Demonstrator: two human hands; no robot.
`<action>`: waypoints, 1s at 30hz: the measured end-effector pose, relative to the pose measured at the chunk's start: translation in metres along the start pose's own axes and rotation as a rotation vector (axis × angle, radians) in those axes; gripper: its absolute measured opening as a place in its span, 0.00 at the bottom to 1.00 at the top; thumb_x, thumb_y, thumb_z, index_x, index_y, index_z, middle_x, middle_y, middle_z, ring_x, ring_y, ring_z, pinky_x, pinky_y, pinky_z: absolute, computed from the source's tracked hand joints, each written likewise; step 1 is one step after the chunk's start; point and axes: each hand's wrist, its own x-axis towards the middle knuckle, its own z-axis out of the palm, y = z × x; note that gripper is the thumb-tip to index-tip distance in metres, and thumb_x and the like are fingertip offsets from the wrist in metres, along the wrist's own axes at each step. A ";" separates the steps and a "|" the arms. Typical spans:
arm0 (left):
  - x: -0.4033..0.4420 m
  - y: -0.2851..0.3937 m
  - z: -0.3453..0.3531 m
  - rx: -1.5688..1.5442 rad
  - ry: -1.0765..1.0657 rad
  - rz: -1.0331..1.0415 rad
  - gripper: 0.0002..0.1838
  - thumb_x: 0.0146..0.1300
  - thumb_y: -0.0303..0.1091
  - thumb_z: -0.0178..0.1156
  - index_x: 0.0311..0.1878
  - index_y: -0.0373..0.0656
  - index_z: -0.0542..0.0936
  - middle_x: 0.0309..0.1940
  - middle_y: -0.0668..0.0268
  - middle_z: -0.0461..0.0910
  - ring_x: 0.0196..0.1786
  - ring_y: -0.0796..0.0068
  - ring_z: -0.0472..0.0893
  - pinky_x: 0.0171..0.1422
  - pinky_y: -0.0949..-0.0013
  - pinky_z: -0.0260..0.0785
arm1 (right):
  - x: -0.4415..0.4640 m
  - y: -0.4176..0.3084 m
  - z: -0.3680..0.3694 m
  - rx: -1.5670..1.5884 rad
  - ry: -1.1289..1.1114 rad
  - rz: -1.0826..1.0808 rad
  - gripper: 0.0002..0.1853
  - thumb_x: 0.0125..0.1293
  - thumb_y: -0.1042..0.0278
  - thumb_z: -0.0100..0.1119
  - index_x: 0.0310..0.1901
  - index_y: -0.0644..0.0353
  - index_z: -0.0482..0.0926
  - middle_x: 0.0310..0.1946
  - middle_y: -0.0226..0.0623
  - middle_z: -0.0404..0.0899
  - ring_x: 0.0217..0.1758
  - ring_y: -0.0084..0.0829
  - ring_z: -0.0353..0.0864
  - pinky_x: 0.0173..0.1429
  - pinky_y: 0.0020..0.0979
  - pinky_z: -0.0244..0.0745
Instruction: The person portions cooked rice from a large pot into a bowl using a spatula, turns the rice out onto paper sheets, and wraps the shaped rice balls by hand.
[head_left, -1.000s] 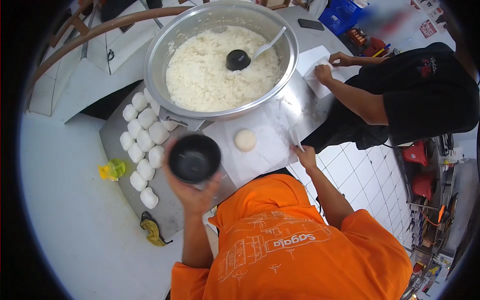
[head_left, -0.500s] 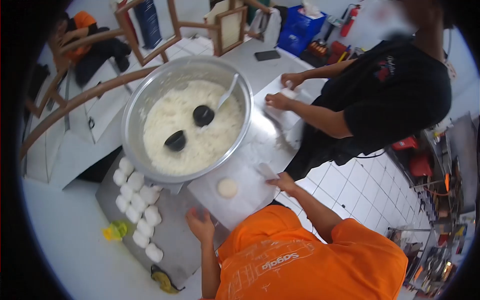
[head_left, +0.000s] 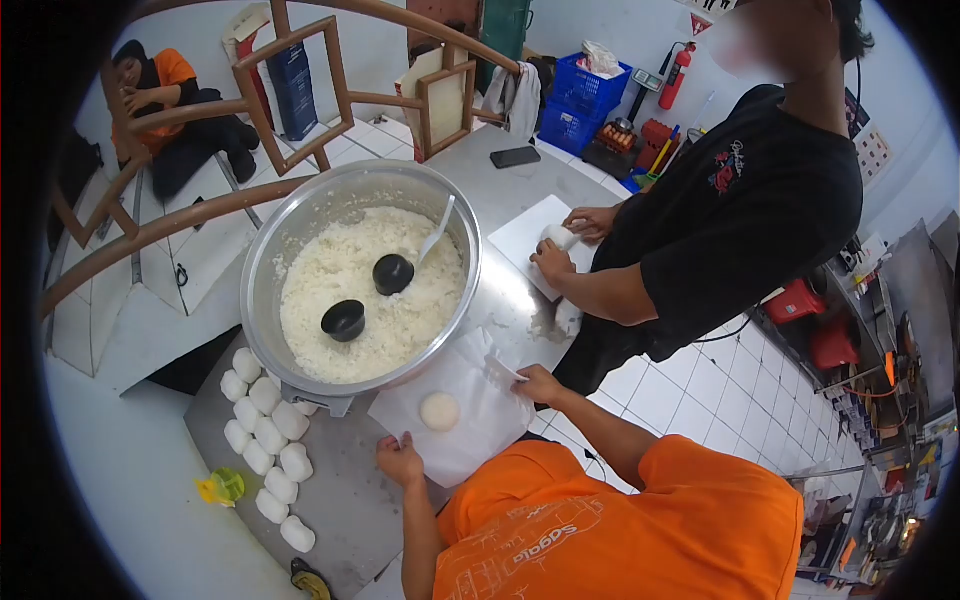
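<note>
A round mound of rice (head_left: 439,411) lies on white paper (head_left: 470,445) in front of me. My left hand (head_left: 401,460) is beside the paper's left edge, thumb raised and apart from the fingers. My right hand (head_left: 541,386) pinches a paper edge on the right, where the sheet stands raised. Beyond the paper stands a large metal pot (head_left: 262,340) of rice (head_left: 325,275). Two black bowls, one nearer (head_left: 343,321) and one farther (head_left: 393,274), rest in the rice, with a white spoon (head_left: 437,230) beside the farther one.
Several white wrapped bundles (head_left: 270,436) lie left on the metal table (head_left: 350,500). A co-worker in black (head_left: 740,220) handles a white bundle on paper at the right. A phone (head_left: 515,157) lies at the back. Another person (head_left: 165,110) sits beyond the wooden rail (head_left: 190,215).
My left hand has put the black bowl down in the pot's rice and come back beside the paper. The view has shifted, showing more of the room behind.
</note>
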 end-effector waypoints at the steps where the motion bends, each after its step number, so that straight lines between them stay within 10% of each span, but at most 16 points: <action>1: 0.001 0.009 -0.004 -0.023 -0.007 -0.022 0.11 0.58 0.20 0.73 0.36 0.30 0.78 0.30 0.58 0.79 0.35 0.59 0.78 0.44 0.51 0.72 | 0.002 0.003 -0.005 0.020 0.010 0.027 0.19 0.64 0.63 0.69 0.54 0.63 0.89 0.42 0.46 0.90 0.47 0.37 0.89 0.57 0.38 0.80; 5: 0.029 -0.067 -0.005 0.117 0.068 0.466 0.22 0.67 0.40 0.70 0.25 0.33 0.77 0.22 0.47 0.76 0.26 0.42 0.73 0.35 0.44 0.61 | 0.050 0.092 0.000 -1.148 -0.052 -0.576 0.17 0.74 0.56 0.55 0.48 0.61 0.84 0.51 0.49 0.85 0.57 0.47 0.83 0.63 0.48 0.77; 8: 0.023 -0.048 -0.029 0.241 0.062 0.347 0.14 0.70 0.36 0.67 0.34 0.34 0.82 0.29 0.44 0.83 0.33 0.40 0.82 0.40 0.48 0.70 | 0.068 0.082 -0.002 -0.018 0.167 -0.001 0.16 0.68 0.64 0.64 0.50 0.68 0.86 0.36 0.42 0.88 0.44 0.36 0.87 0.54 0.40 0.81; 13: 0.029 -0.082 -0.084 0.162 0.182 0.196 0.13 0.68 0.36 0.70 0.36 0.33 0.84 0.29 0.50 0.86 0.29 0.57 0.84 0.37 0.60 0.73 | 0.048 0.005 -0.010 -0.228 0.176 -0.027 0.15 0.60 0.66 0.65 0.39 0.72 0.88 0.29 0.52 0.87 0.35 0.40 0.87 0.44 0.41 0.78; 18: 0.023 -0.099 -0.187 0.305 0.369 0.221 0.19 0.65 0.38 0.73 0.53 0.37 0.81 0.39 0.56 0.85 0.40 0.59 0.84 0.47 0.57 0.74 | 0.010 -0.020 0.008 -0.597 0.506 -0.110 0.37 0.61 0.67 0.62 0.73 0.54 0.63 0.37 0.58 0.87 0.41 0.59 0.88 0.50 0.53 0.81; 25: -0.001 -0.041 -0.221 0.378 0.587 0.467 0.21 0.65 0.27 0.66 0.60 0.34 0.76 0.53 0.51 0.78 0.56 0.49 0.75 0.65 0.49 0.65 | -0.060 -0.083 0.113 -0.932 -0.031 -0.237 0.54 0.52 0.67 0.69 0.84 0.40 0.56 0.32 0.53 0.87 0.38 0.54 0.89 0.47 0.52 0.83; 30: -0.005 0.025 -0.175 0.196 0.355 0.695 0.22 0.62 0.24 0.66 0.59 0.34 0.76 0.53 0.50 0.78 0.54 0.52 0.76 0.63 0.51 0.67 | -0.081 -0.097 0.148 -0.839 -0.165 -0.341 0.52 0.49 0.70 0.71 0.80 0.54 0.61 0.31 0.52 0.87 0.37 0.52 0.89 0.46 0.49 0.83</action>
